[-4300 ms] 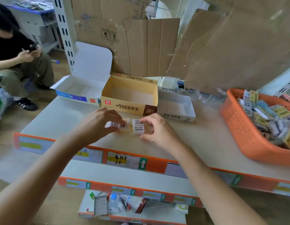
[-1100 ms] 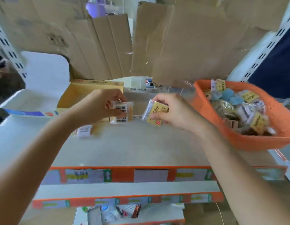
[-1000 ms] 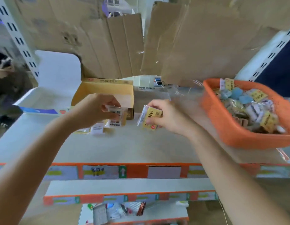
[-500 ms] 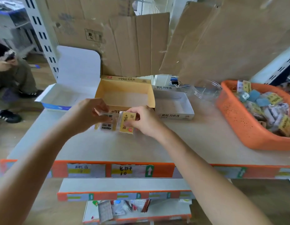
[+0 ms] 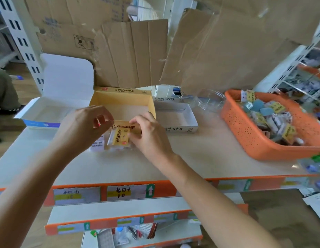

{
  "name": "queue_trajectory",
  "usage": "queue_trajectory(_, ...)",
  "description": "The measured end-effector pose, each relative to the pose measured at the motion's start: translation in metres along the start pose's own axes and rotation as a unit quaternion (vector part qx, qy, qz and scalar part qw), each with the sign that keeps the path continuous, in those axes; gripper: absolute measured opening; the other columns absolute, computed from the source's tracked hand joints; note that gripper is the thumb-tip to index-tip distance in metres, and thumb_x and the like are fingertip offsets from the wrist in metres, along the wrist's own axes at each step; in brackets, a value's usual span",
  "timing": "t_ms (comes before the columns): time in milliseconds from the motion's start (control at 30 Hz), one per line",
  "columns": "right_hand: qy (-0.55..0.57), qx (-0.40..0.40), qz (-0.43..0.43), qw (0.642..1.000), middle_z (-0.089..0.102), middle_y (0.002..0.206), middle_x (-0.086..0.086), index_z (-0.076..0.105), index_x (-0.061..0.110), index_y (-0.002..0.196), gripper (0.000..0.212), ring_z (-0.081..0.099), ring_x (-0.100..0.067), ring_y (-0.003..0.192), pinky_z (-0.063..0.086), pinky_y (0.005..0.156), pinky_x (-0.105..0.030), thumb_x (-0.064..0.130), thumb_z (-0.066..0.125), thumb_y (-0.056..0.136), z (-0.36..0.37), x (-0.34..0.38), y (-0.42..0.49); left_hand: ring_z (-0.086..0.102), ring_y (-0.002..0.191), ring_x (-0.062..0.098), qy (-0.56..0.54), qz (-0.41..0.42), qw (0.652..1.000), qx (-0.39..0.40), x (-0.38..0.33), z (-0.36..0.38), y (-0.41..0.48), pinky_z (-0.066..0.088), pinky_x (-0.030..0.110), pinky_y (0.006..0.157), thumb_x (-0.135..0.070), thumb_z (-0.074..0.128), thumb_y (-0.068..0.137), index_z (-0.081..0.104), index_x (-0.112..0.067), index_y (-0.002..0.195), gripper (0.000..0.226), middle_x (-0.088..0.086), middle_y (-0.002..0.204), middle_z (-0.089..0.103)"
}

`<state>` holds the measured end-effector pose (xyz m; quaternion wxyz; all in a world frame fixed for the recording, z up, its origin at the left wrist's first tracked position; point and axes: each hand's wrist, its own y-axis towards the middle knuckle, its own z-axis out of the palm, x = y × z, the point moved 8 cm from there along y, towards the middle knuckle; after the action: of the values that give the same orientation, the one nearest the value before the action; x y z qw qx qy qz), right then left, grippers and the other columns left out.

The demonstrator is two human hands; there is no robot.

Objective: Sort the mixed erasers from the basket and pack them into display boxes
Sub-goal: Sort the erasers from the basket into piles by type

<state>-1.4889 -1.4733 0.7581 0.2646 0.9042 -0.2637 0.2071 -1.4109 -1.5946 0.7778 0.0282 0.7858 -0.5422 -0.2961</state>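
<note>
Cardboard sheets (image 5: 227, 51): are leaning upright along the far side of the scene, behind the boxes.
Shelf top (image 5: 191, 158): is carrying the boxes, the basket and both hands; labelled orange strips are running along its near edge.
Orange basket (image 5: 254, 140): is sitting at the right end of the shelf top, holding a heap of mixed erasers (image 5: 273, 119) in yellow, blue and white wrappers.
White-and-blue box (image 5: 48, 111): is standing open at far left, its lid raised behind it.
Yellow box (image 5: 119, 104): is standing open in the middle, just beyond the hands, touching the boxes on either side.
White box (image 5: 175, 115): is standing open just right of the yellow box.
Clear tub (image 5: 209, 100): is lying between the white box and the basket.
Left hand (image 5: 84, 126): is hovering with its fingers curled toward the thumb just left of the eraser; whether it is holding anything cannot be told.
Right hand (image 5: 148, 133): is pinching the right edge of the yellow eraser.
Yellow eraser (image 5: 119, 137): is resting in its wrapper on the shelf top, just in front of the yellow box's near wall, between the two hands.
White-labelled packet (image 5: 97, 144): is lying on the shelf top under the left hand, just left of the yellow eraser.
</note>
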Motion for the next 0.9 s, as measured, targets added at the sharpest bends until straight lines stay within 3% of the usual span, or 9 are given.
queue_trajectory(100,-0.035,0.001,0.002,0.999,0.064,0.103,-0.005,0.065,0.01,0.104,0.021,0.061,-0.023,0.087,0.049,0.066,-0.03,0.017,0.064,0.085,-0.024,-0.016,-0.005,0.049,0.064,-0.003,-0.02,0.028,0.999,0.018,-0.027,0.012,0.012,0.033,0.015,0.051,-0.024,0.064,0.085,0.064,-0.026,0.085,0.002,-0.01,0.072,0.056)
queue_trajectory(167,-0.059,0.008,0.02,0.998,0.066,0.098,-0.001,0.065,0.014,0.106,0.021,0.061,-0.019,0.088,0.042,0.065,-0.025,0.02,0.063,0.087,-0.046,-0.036,-0.009,0.054,0.067,0.009,-0.03,0.048,0.998,0.035,-0.048,0.023,0.021,0.04,0.024,0.056,-0.025,0.063,0.085,0.062,-0.028,0.088,0.004,-0.009,0.076,0.057)
queue_trajectory(333,-0.123,0.019,0.106,0.987,0.066,0.099,0.004,0.062,0.022,0.111,0.024,0.059,-0.015,0.093,0.04,0.07,-0.025,0.024,0.06,0.087,-0.113,-0.106,-0.02,0.057,0.084,0.018,-0.029,0.099,0.991,0.084,-0.102,0.059,0.049,0.048,0.036,0.076,-0.023,0.061,0.085,0.063,-0.023,0.096,0.011,-0.007,0.092,0.061)
queue_trajectory(467,-0.12,-0.027,0.124,0.985,0.068,0.094,0.004,0.065,0.019,0.105,0.02,0.063,-0.018,0.088,0.05,0.079,-0.036,0.025,0.063,0.086,-0.175,-0.148,-0.026,0.059,0.092,0.02,-0.028,0.131,0.986,0.095,-0.153,0.086,0.071,0.046,0.033,0.075,-0.026,0.06,0.087,0.064,-0.023,0.104,0.017,-0.006,0.102,0.062)
queue_trajectory(567,-0.128,-0.045,0.139,0.981,0.068,0.093,0.004,0.065,0.02,0.105,0.019,0.062,-0.017,0.088,0.05,0.079,-0.036,0.024,0.062,0.087,-0.223,-0.183,-0.03,0.06,0.094,0.018,-0.044,0.154,0.983,0.094,-0.198,0.107,0.089,0.049,0.036,0.08,-0.025,0.061,0.087,0.065,-0.023,0.103,0.017,-0.005,0.1,0.064)
queue_trajectory(700,-0.156,-0.027,0.134,0.978,0.067,0.106,0.004,0.064,0.02,0.113,0.023,0.06,-0.018,0.096,0.048,0.083,-0.036,0.016,0.055,0.091,-0.268,-0.231,-0.032,0.059,0.093,0.018,-0.062,0.172,0.979,0.091,-0.255,0.133,0.112,0.048,0.035,0.082,-0.02,0.062,0.086,0.066,-0.017,0.104,0.019,-0.004,0.1,0.063)
queue_trajectory(800,-0.168,0.037,0.131,0.976,0.057,0.121,0.007,0.057,0.021,0.126,0.036,0.056,-0.015,0.101,0.045,0.086,-0.031,0.008,0.05,0.094,-0.283,-0.265,-0.032,0.06,0.095,0.022,-0.052,0.173,0.98,0.087,-0.289,0.152,0.127,0.048,0.039,0.082,-0.023,0.062,0.085,0.066,-0.018,0.104,0.02,-0.001,0.103,0.064)
queue_trajectory(900,-0.179,0.14,0.112,0.967,0.041,0.145,0.009,0.044,0.026,0.139,0.053,0.04,-0.013,0.13,0.033,0.107,-0.03,0.001,0.049,0.092,-0.279,-0.294,-0.027,0.058,0.099,0.025,-0.024,0.154,0.982,0.102,-0.315,0.176,0.137,0.047,0.038,0.082,-0.028,0.058,0.088,0.064,-0.019,0.11,0.025,0.002,0.108,0.062)
